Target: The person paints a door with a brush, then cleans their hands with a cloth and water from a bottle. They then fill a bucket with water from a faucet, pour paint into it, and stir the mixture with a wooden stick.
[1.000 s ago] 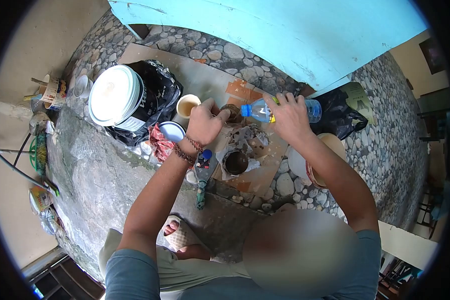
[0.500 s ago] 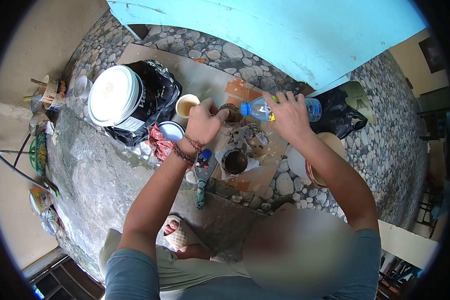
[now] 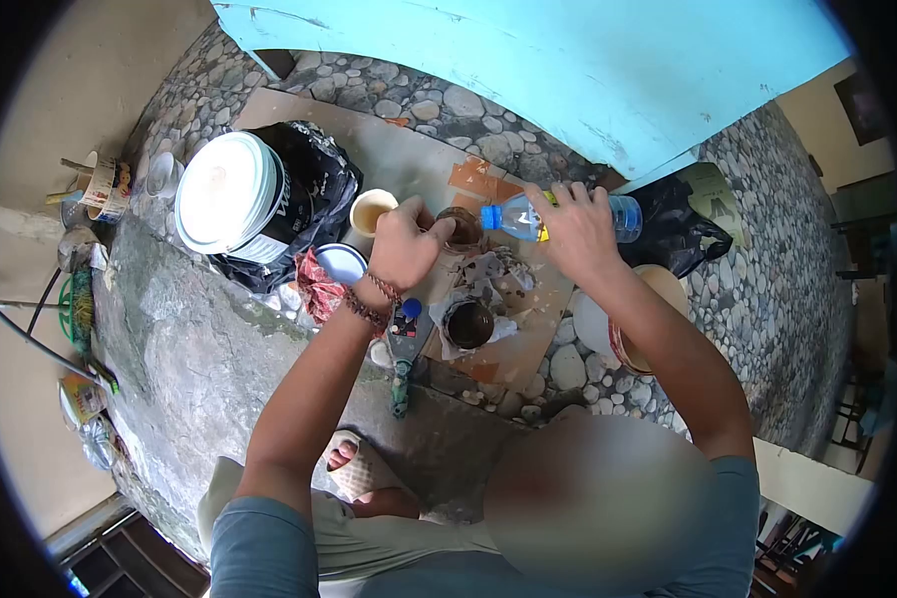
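Note:
In the head view my left hand [image 3: 407, 247] is closed on the rim of a brown-stained cup [image 3: 460, 229], held above the cardboard. My right hand [image 3: 576, 231] wraps round a clear plastic bottle [image 3: 518, 216] with a yellow label. The bottle lies level in the air, its blue top pointing left at the cup, close to its rim. I cannot make out any liquid coming from it. Below the cup, a container of dark brown liquid [image 3: 469, 324] sits on crumpled, stained paper [image 3: 488, 274]. Left of my left hand stands a cream-coloured cup [image 3: 373, 212].
A white-lidded bucket [image 3: 227, 189] in black plastic stands at the left, near a red cloth [image 3: 319, 287]. A putty knife [image 3: 402, 359] lies near the cardboard [image 3: 389, 135]. Beyond are a light-blue panel [image 3: 538, 60] and a black bag [image 3: 668, 224]. Pebbles [image 3: 747, 329] cover the floor.
The brown-stained cup has turned slightly in my left hand, showing more of its opening. The bottle and my right hand have hardly moved.

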`<state>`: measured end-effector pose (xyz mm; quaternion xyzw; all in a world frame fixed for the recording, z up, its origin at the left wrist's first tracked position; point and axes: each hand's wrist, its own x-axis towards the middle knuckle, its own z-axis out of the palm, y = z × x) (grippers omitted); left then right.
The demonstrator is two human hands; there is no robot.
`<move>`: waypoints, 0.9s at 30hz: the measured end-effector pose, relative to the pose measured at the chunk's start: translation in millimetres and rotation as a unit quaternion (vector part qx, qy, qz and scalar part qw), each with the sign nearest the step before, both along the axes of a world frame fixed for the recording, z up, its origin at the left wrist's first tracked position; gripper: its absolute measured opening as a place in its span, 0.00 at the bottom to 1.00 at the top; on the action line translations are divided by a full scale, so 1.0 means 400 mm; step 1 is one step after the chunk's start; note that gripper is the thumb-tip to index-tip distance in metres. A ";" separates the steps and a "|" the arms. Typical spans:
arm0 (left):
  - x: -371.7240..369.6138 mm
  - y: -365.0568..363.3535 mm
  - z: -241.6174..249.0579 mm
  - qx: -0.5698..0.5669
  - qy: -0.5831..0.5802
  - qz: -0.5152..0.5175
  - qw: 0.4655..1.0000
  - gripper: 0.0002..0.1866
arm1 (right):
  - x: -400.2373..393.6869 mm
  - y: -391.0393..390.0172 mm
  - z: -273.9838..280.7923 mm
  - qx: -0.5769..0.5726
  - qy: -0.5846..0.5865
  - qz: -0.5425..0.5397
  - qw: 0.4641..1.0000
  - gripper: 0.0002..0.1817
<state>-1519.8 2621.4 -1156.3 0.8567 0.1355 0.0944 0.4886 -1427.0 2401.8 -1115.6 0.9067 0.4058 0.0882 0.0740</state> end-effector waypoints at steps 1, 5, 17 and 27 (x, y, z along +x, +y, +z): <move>0.000 0.000 0.000 0.001 0.001 0.001 1.000 0.16 | 0.000 0.000 0.000 0.014 -0.007 0.010 1.000 0.35; -0.002 0.003 0.003 0.012 0.024 -0.005 1.000 0.16 | 0.002 0.001 -0.004 0.021 -0.013 0.017 1.000 0.34; -0.004 0.004 0.005 0.016 0.022 -0.008 1.000 0.15 | -0.004 0.004 -0.001 -0.024 0.007 -0.008 1.000 0.37; -0.004 0.003 0.010 0.013 0.012 -0.005 1.000 0.15 | -0.006 0.005 0.008 -0.025 0.017 -0.008 1.000 0.38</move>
